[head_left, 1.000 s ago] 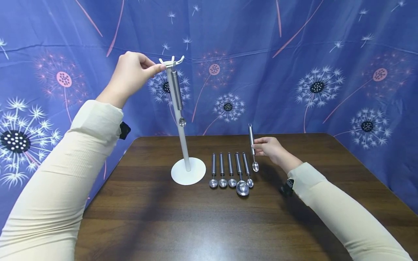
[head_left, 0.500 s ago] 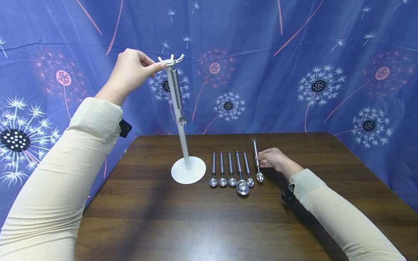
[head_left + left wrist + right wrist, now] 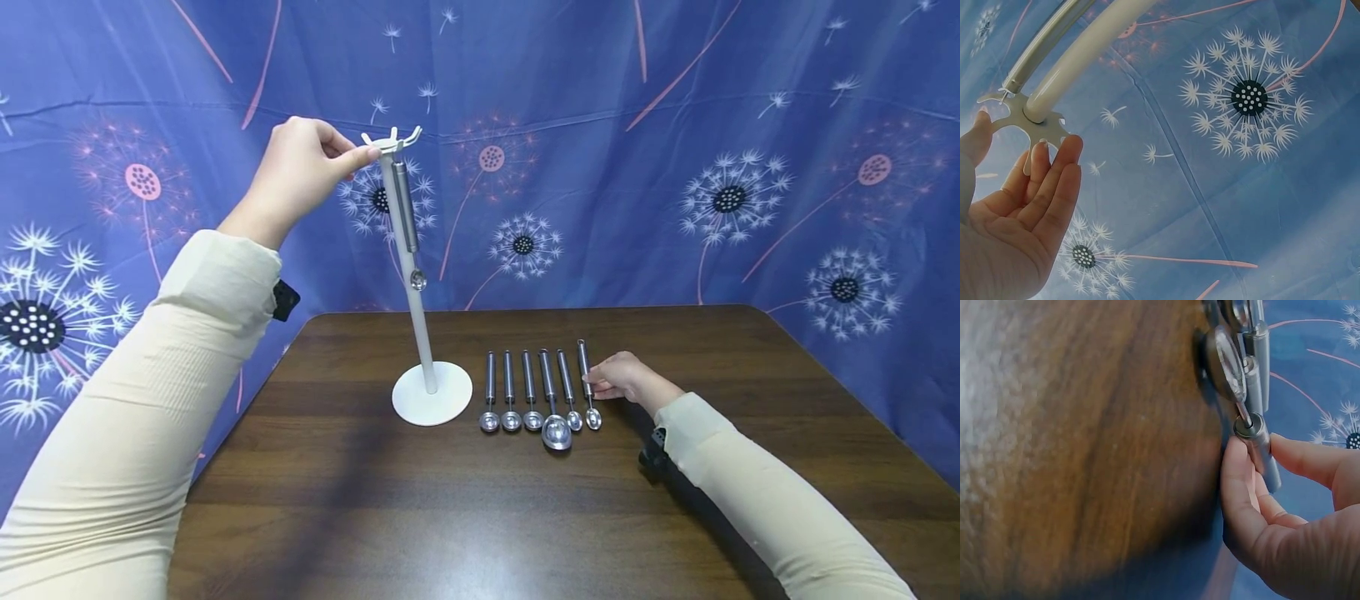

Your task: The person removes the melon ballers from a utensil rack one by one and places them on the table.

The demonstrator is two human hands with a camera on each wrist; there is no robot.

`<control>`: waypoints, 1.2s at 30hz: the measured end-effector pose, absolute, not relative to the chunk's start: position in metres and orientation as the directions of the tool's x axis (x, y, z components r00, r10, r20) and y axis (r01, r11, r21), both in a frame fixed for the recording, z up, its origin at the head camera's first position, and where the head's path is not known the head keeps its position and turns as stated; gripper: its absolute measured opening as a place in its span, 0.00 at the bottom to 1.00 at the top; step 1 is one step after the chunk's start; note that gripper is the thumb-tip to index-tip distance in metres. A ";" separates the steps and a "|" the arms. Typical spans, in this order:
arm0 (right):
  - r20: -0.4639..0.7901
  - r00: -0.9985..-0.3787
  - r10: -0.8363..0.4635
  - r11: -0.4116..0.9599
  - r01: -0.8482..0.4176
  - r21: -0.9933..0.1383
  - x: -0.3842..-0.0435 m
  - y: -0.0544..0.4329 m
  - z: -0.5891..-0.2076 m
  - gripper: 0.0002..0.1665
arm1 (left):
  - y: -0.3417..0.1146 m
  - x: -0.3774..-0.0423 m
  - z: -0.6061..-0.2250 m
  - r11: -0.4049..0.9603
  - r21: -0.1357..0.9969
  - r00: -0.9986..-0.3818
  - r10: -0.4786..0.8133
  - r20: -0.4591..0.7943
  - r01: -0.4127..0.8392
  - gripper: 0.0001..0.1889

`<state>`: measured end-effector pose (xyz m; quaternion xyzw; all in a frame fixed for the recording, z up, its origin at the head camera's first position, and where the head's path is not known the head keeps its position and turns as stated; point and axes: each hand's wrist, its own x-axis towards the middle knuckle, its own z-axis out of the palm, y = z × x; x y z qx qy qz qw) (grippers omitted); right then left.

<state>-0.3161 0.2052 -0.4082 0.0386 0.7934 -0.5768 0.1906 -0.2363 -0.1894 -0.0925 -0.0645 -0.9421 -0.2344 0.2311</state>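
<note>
My left hand (image 3: 300, 175) pinches the edge of the hooked top of a white stand (image 3: 422, 325); in the left wrist view, thumb and fingers (image 3: 1063, 169) lie on either side of the hook plate (image 3: 1041, 128). From one hook a small metal spoon (image 3: 406, 208) hangs beside the pole. My right hand (image 3: 618, 377) pinches the handle of another small metal spoon (image 3: 583, 367) at the right end of a row on the table. In the right wrist view this spoon's bowl (image 3: 1227, 365) points away from the fingers, low over or touching the wood; I cannot tell which.
Several metal spoons (image 3: 528, 383) lie side by side, handles away from me, one with a larger bowl (image 3: 557, 432). The stand's round white base (image 3: 408, 408) sits left of them on the brown wooden table (image 3: 360, 517). A blue dandelion-print cloth (image 3: 600, 167) hangs behind.
My right hand has lowered its spoon from above the table to the right end of the row, where it lies nearly flat. The left hand stays at the stand's top.
</note>
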 end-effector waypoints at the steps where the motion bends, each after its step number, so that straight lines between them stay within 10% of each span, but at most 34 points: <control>1: -0.356 -0.921 -0.159 0.332 0.289 -0.898 -0.316 0.206 -0.408 0.17 | -0.189 -0.237 -0.092 0.881 0.413 -0.885 0.014 0.466 0.231 0.28; 36: -0.399 -0.900 -0.174 0.402 0.305 -0.863 -0.316 0.204 -0.404 0.09 | -0.190 -0.240 -0.095 0.871 0.441 -0.892 -0.007 0.452 0.217 0.32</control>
